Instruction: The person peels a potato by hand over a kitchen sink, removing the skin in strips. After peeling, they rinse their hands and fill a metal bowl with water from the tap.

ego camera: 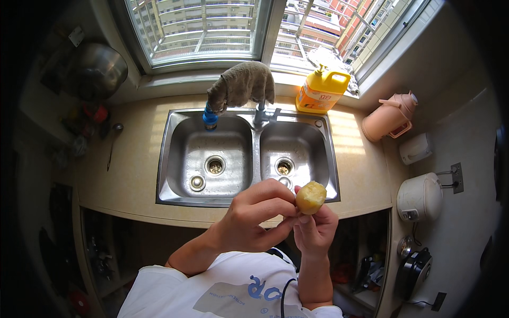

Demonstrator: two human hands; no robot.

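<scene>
A yellow potato [310,198], apparently cooked, is held above the front edge of the right sink bowl. Its top is uneven, with paler, crumbly flesh exposed. My right hand [317,232] supports it from below, thumb towards me and a fingertip showing behind its left side. From the left, my left hand [258,214] reaches across, and its bent fingers pinch at the potato's lower left side. Whether a bit of skin sits between those fingertips is hidden. Beneath the hands lies a double stainless steel sink [255,159], wet with droplets; bits of pale waste fill both drain strainers.
A grey cloth [242,85] drapes over the faucet [261,115], which has a blue nozzle [210,118]. Behind stands a yellow detergent jug [321,90]. Rightward are a pink thermos jug [389,116], a white kettle [416,149] and a rice cooker [420,197]. A ladle [115,143] lies left.
</scene>
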